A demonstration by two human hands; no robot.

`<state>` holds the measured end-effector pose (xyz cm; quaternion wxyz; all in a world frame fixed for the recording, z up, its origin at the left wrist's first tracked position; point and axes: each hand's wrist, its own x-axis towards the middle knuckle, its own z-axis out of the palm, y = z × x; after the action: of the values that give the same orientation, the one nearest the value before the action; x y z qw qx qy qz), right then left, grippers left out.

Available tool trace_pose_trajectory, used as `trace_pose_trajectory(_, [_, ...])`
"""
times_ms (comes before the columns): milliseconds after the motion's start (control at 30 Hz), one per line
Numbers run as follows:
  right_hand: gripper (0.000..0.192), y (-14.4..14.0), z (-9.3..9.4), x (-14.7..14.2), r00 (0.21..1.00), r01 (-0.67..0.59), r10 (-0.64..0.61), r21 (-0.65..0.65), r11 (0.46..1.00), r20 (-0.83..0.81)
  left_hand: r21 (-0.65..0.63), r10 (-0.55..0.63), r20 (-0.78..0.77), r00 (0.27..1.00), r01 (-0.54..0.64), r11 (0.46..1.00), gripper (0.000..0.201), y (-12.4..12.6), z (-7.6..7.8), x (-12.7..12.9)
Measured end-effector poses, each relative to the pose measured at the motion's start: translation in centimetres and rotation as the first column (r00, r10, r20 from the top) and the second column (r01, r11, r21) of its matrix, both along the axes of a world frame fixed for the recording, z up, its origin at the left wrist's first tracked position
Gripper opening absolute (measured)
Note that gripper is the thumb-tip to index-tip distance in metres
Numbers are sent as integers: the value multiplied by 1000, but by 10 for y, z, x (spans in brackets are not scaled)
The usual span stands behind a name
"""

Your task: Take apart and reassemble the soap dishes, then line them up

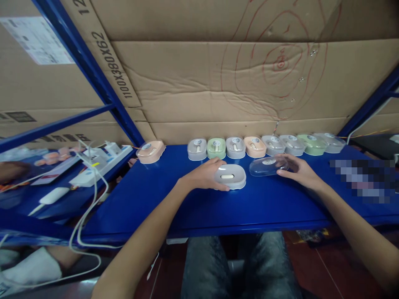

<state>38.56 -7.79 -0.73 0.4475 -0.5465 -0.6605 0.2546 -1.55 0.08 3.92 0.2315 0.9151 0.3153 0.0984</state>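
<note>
My left hand (pixel 204 174) grips the left side of a grey tray base (pixel 231 176) with a small white piece lying in it, resting on the blue shelf (pixel 174 199). To its right my right hand (pixel 299 169) holds a clear plastic lid (pixel 267 165) with a round sticker, just above the shelf and apart from the base. Behind both runs a row of several closed cases (pixel 264 145) in grey, green, peach and clear tones. One peach case (pixel 151 151) stands apart at the left.
Cardboard sheets (pixel 218 79) wall off the back of the shelf, framed by blue rack posts (pixel 93 70). A white power strip with cables (pixel 99 164) lies at the left, next to another person's arm. My knees (pixel 237 265) sit under the shelf edge.
</note>
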Motion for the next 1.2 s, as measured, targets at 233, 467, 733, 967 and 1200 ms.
trace_pose_trajectory(233, [80, 11, -3, 0, 935, -13, 4, 22, 1000, 354, -10, 3, 2, 1000, -3, 1000, 85, -1, 2, 0])
trace_pose_trajectory(467, [83, 11, -9, -2, 862, -53, -15, 119, 991, 507, 1, -11, -9, 1000, 11, 1000, 83, 0, 0, 0])
trace_pose_trajectory(733, [75, 14, -17, -2, 781, -88, -50, 189, 978, 622, 0, -9, 9, 1000, 9, 1000, 82, 0, 1, 0])
trace_pose_trajectory(967, [71, 12, -20, -4, 736, -109, -69, 218, 970, 674, 13, -20, 8, 1000, 20, 1000, 77, -2, 1, 1])
trace_pose_trajectory(1200, [69, 3, 1, -27, 764, -124, -84, 273, 954, 640, 2, 62, -19, 998, -62, 998, 105, -2, -5, 3])
